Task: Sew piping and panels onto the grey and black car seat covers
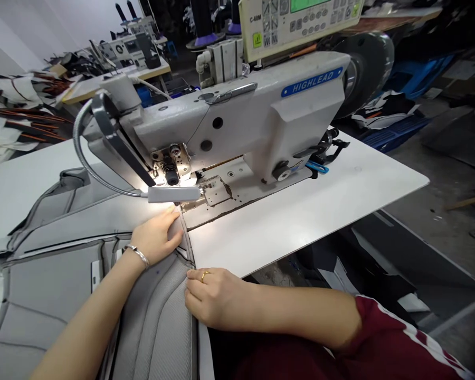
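Observation:
A grey padded fabric cover (164, 322) with dark stitched seams lies across the left of the white table, its right edge running up under the head of a sewing machine (249, 111). My left hand (156, 237) rests flat on the cover just in front of the needle area, fingers stretched forward and thumb apart. Lower down, my right hand (219, 298) pinches the cover's right edge between thumb and fingers. A small lamp (174, 194) on a bent metal hose lights the stitching spot and hides the needle and presser foot from view.
The white tabletop (301, 211) extends right of the cover. Above the machine sits a control panel (301, 24). Dark fabric pieces (356, 269) lie below the table's front edge. Behind, another sewing machine (129, 50) stands among material piles, with blue crates (396, 132) at right.

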Demonstrator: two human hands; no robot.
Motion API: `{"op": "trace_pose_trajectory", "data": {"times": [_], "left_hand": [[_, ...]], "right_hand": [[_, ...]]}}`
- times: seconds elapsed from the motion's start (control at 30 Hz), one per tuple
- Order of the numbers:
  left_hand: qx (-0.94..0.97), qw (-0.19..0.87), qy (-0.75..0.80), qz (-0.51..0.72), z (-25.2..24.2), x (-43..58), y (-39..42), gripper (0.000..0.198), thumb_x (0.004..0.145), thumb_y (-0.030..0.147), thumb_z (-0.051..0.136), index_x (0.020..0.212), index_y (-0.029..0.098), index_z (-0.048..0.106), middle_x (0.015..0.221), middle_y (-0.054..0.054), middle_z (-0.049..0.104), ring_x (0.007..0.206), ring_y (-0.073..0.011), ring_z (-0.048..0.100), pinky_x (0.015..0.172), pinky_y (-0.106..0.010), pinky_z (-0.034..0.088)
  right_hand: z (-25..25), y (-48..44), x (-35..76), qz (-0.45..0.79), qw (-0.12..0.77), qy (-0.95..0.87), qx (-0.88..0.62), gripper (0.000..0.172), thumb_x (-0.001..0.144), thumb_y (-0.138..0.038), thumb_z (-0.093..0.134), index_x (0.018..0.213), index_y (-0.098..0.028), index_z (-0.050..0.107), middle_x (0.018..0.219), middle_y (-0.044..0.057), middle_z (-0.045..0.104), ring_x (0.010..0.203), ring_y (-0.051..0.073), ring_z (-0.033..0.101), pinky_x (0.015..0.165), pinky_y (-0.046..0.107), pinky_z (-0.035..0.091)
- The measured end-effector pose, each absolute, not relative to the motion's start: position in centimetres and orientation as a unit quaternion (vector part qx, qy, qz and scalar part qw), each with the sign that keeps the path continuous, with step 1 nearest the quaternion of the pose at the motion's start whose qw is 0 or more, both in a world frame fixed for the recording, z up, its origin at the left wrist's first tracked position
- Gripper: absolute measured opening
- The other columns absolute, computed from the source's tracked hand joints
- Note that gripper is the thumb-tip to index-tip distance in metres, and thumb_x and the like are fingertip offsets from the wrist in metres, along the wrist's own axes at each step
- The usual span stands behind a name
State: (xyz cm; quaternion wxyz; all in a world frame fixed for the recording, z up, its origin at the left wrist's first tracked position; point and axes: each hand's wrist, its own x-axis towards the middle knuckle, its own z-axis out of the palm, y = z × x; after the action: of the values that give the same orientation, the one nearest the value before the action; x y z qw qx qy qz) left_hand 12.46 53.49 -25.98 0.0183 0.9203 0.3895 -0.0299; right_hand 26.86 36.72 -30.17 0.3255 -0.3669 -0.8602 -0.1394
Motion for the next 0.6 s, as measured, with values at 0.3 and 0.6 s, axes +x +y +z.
{"op": "trace_pose_trajectory", "data": {"times": [0.3, 0.6], "left_hand": [[0.909, 0.034, 0.415, -0.011, -26.3, 13.8, 52.9, 0.048, 0.085, 0.038, 0.045, 0.126, 0.020, 0.061, 0.146, -0.009, 0.051, 0.129, -0.0287, 0.053, 0.101, -0.042, 0.050], [0.897, 0.034, 0.441, 0.003, -26.2, 14.2, 52.0, 0.040, 0.085, 0.039, 0.047, 0.116, 0.022, 0.066, 0.134, -0.009, 0.057, 0.100, -0.0257, 0.065, 0.081, -0.038, 0.054]], "right_hand": [[-28.6, 36.8, 28.6, -0.108, 0.276, -0.887, -0.353, 0.029, 0.089, -0.002, 0.049, 0.066, -0.018, 0.046, 0.065, -0.001, 0.052, 0.059, 0.009, 0.050, 0.075, 0.022, 0.052], [-28.8, 36.6, 29.1, -0.110, 0.280, -0.888, -0.347, 0.027, 0.090, 0.000, 0.049, 0.068, -0.016, 0.051, 0.067, -0.001, 0.055, 0.061, 0.009, 0.052, 0.075, 0.022, 0.052]]}}
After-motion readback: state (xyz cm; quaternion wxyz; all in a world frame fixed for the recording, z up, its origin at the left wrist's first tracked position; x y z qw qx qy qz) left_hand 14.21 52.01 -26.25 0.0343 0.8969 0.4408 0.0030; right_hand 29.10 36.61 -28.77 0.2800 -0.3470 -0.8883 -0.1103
